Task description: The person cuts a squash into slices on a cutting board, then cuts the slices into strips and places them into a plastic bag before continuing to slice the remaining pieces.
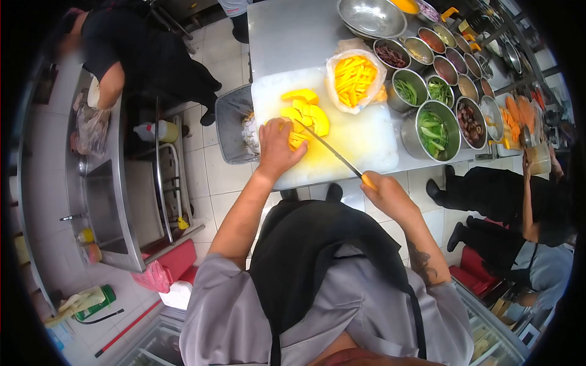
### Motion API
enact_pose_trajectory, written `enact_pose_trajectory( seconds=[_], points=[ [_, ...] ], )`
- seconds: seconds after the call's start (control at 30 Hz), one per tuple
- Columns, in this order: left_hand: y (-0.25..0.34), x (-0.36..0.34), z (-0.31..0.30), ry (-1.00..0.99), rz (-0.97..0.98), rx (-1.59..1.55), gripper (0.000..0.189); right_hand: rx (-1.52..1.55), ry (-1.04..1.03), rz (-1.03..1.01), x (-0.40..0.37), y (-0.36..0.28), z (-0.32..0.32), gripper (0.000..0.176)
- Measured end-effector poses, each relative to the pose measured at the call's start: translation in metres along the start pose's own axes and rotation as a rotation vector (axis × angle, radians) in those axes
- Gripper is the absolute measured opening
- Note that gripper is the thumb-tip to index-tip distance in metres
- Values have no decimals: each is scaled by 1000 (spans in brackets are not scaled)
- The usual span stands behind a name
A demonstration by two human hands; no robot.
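Note:
My right hand point(386, 194) grips the yellow handle of a long kitchen knife point(342, 158). The blade runs up and left, its tip end at the cut yellow pumpkin point(316, 118). With curled fingers, my left hand point(281, 147) holds pumpkin pieces against the white cutting board point(360, 146), left of the blade. A separate pumpkin wedge point(300, 95) lies just above. Toward the board's upper right sits a clear plastic bag point(330, 76) full of yellow pumpkin strips. The fingertips of my left hand are partly hidden among the pieces.
Metal pots with green vegetables point(420, 131) and several smaller ingredient containers line the table's right side. A metal bowl point(372, 18) stands at the back. Left of the board is a grey waste bin point(229, 146). One person in black point(134, 55) bends at the left counter; others stand at right.

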State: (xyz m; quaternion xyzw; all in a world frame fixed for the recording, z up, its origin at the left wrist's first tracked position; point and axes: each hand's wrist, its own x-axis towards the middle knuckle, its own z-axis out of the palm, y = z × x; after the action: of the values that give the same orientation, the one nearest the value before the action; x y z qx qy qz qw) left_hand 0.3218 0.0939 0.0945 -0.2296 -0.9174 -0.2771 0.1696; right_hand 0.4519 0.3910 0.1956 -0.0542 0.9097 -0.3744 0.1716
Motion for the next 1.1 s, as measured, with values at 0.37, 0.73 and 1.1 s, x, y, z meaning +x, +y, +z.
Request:
enact_pose_trajectory(
  seconds=[0.37, 0.73, 1.1],
  points=[
    [-14, -17, 3, -124, 158, -137, 50, -85, 108, -70, -7, -1, 12, 15],
    [6, -36, -2, 55, -242, 24, 88, -1, 114, -120, -23, 17, 11, 16],
    [28, -39, 19, 137, -285, -50, 87, 158, -113, 13, -35, 44, 2, 27]
  ],
)
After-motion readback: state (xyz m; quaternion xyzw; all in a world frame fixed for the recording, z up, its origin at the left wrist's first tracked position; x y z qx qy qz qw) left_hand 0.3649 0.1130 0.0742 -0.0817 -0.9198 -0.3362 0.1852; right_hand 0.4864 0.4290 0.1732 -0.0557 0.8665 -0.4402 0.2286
